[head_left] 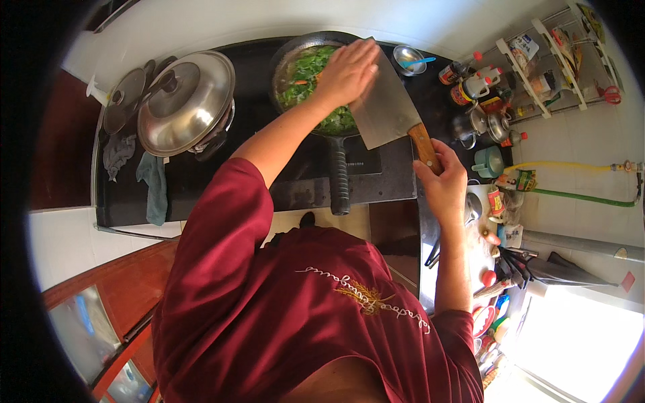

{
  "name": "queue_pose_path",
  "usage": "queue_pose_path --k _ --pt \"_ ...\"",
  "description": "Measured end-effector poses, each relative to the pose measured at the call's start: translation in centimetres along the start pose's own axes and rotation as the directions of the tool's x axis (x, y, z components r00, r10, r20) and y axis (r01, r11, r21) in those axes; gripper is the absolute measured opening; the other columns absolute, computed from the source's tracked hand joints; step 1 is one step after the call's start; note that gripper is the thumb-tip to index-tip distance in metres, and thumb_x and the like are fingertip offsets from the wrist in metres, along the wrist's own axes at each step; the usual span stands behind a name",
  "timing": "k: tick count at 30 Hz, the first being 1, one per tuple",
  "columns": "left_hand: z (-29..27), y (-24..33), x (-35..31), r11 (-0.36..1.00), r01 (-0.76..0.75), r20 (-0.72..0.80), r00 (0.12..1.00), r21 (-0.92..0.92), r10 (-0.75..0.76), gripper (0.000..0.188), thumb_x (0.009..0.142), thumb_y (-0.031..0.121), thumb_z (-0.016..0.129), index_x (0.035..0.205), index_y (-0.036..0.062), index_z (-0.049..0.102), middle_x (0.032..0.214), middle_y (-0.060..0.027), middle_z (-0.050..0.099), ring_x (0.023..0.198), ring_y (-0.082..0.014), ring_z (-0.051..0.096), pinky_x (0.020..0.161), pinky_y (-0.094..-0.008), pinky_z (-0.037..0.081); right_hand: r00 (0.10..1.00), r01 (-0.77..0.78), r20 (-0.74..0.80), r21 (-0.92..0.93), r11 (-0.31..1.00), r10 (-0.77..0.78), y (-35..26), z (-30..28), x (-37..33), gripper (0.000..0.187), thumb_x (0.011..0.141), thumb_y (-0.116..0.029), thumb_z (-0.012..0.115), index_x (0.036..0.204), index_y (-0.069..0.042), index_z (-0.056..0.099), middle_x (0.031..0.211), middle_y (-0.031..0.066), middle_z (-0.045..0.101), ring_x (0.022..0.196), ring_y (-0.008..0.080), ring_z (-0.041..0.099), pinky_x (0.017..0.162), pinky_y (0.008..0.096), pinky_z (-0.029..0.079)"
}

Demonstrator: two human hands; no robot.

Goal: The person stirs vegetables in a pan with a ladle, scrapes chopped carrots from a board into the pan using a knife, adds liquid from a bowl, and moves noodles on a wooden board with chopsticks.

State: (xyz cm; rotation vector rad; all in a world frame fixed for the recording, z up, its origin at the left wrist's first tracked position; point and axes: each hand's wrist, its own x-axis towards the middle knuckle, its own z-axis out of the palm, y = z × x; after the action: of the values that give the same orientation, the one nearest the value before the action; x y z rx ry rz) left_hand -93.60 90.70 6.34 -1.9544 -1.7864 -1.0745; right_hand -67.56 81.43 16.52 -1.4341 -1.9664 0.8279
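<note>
1. The black cooktop surface fills the upper middle of the frame. It carries the pans.
2. A big pot under a shiny steel lid sits at the upper left. It is covered and no hand is near it.
3. The dark frying pan sits at the top middle, its long handle pointing down the frame. Lots of chopped green leaves and a few orange bits already lie in it, so I think most of the greens are in.
4. The cleaver has a wide flat blade. It is held tilted over the right edge of the pan.
5. The left hand lies flat and open on the blade, fingers spread over the pan. It holds nothing. It looks like it is pushing the last bits off the blade, but I cannot see any food under the palm.
6. The right hand is at middle right, its grip closed tight around the cleaver's wooden handle.
7. A small steel bowl with a blue spoon sits just right of the pan. Bottles and jars stand at the upper right, not touched.
8. I see no flame or steam, so I cannot tell if cooking has begun.
</note>
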Motion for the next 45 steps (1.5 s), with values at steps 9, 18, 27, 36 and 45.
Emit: queue_pose_path --k 9,18,27,36,45 --pt "-0.4 -4.8 -2.5 0.924 0.35 0.248 0.891 0.155 -0.379 0.032 0.091 0.028 0.04 0.104 0.0042 0.058 0.116 -0.0097 0.054 0.112 -0.0252 0.048 0.097 -0.0449 0.031 0.995 -0.069 -0.068 0.101 0.992 0.076 2.5 -2.0 -0.8 0.044 0.07 -0.009 0.069 0.11 0.003 0.054 0.089 0.0132 0.064 0.078 0.016 0.061 0.07 0.0271 0.048" --pt "-3.0 0.6 1.6 0.966 -0.186 0.103 0.973 -0.177 0.206 0.044 0.093 0.03 0.04 0.132 0.0108 0.038 0.14 -0.0069 0.033 0.129 -0.0227 0.03 0.105 -0.0349 0.027 0.991 -0.066 -0.11 0.115 0.991 0.079 2.2 -2.3 -1.3 0.044 0.071 -0.007 0.068 0.112 0.003 0.054 0.089 0.0125 0.063 0.077 0.0136 0.059 0.07 0.025 0.047" --pt "-3.8 -3.7 -3.6 0.977 0.079 0.616 0.765 0.199 -0.188 0.045 0.093 0.034 0.041 0.128 0.0075 0.044 0.136 -0.0109 0.038 0.124 -0.0249 0.038 0.099 -0.0363 0.034 0.983 -0.052 -0.158 0.229 0.972 0.09 4.9 -3.3 -3.0 0.045 0.071 -0.007 0.068 0.112 0.004 0.053 0.09 0.013 0.063 0.078 0.0136 0.059 0.07 0.0248 0.047" --pt "-7.3 6.1 -0.4 0.594 0.49 0.294 0.868 -0.638 -0.4 0.019 0.081 0.01 0.062 0.099 0.0045 0.063 0.07 -0.0036 0.063 0.058 -0.0073 0.057 0.052 -0.021 0.045 0.914 -0.322 -0.092 0.431 0.843 0.396 6.1 -4.4 -5.0 0.041 0.071 -0.01 0.067 0.108 0.002 0.056 0.067 0.0036 0.06 0.051 0.0076 0.053 0.047 0.0197 0.04" --pt "-8.7 17.9 -5.9 0.429 0.534 0.442 0.845 -0.729 -0.301 0.029 0.081 0.007 0.06 0.109 0.0011 0.058 0.081 -0.0037 0.062 0.057 -0.0047 0.051 0.045 -0.0155 0.037 0.818 -0.514 0.095 0.564 0.646 0.568 15.3 -10.8 -14.6 0.043 0.073 -0.02 0.07 0.107 0.002 0.055 0.063 0.0002 0.052 0.044 0.0063 0.043 0.039 0.0212 0.031"
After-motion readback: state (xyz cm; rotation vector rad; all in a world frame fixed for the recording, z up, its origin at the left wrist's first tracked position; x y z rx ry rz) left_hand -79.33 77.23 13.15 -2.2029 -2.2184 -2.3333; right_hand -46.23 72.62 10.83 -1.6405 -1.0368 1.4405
